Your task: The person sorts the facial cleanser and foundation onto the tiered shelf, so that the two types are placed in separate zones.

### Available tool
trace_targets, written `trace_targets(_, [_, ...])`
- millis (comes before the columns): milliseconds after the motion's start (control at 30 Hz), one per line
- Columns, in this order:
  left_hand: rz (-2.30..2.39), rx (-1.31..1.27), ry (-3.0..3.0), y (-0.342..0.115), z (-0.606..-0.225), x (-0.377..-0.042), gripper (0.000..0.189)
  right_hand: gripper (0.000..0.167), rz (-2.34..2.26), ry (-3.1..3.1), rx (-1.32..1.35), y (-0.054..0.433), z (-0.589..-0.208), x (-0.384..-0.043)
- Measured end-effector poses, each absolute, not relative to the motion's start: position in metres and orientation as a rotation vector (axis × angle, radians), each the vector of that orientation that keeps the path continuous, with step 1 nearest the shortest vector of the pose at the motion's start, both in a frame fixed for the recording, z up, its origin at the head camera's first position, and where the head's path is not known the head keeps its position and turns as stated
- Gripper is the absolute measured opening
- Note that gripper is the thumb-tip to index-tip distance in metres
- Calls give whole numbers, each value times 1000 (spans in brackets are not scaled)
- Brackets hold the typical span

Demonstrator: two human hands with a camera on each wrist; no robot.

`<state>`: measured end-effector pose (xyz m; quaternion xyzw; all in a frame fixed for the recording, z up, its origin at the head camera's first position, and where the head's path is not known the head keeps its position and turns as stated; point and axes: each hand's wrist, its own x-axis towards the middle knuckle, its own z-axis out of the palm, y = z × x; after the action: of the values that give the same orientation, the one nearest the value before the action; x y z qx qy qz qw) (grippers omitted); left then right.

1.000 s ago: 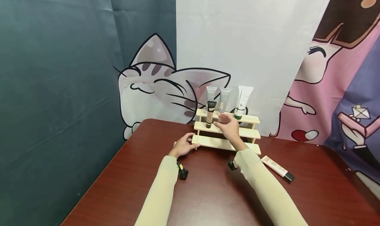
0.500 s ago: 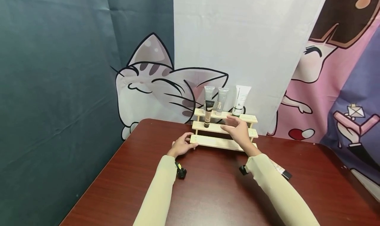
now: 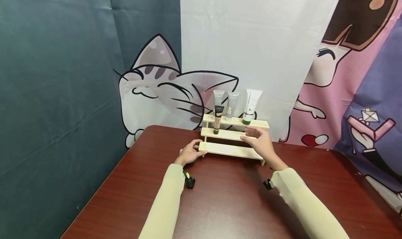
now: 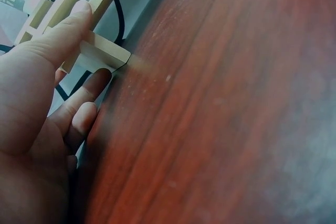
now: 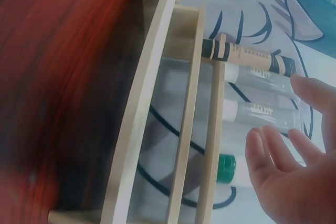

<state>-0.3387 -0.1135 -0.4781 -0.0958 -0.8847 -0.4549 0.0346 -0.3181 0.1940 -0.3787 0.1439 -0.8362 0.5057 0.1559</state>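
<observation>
A three-step wooden display rack (image 3: pixel 230 150) stands on the table, its left end held by my left hand (image 3: pixel 190 154). In the left wrist view, the thumb (image 4: pixel 68 32) lies along the rack's lowest step. My right hand (image 3: pixel 260 142) hovers at the rack's right side, fingers loosely bent, holding nothing. On the middle step, toward the left, a beige-and-black squeeze tube (image 3: pixel 217 121) stands upright. Behind it on the top step are two clear grey tubes (image 3: pixel 231 103) and a larger white tube with a green cap (image 3: pixel 252 103).
The dark red wooden table (image 3: pixel 216 204) has its left edge beside a grey-green curtain (image 3: pixel 56 110). A cloth backdrop with a cartoon cat (image 3: pixel 147 110) hangs close behind the rack. Each wrist wears a small black camera.
My right hand has moved right, away from the beige-and-black tube. A pale tube with a black cap, earlier seen lying at right, is now hidden behind my right forearm. My left hand stays put.
</observation>
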Motion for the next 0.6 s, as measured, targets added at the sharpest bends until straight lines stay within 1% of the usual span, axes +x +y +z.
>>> trace_targets(167, [-1399, -282, -2729, -112, -478, -337, 65, 49, 1420, -2412, 411, 212, -382, -310])
trace_targets(267, [-1391, -273, -2735, -112, -478, -337, 64, 51, 1388, -2440, 404, 224, -384, -306])
trace_targets(400, [-1392, -283, -2733, -113, -478, -337, 65, 54, 1353, -2476, 382, 240, -386, -302])
trace_targets(600, [-1407, -300, -2721, -114, -478, -337, 68, 51, 1321, -2489, 372, 259, -392, -296])
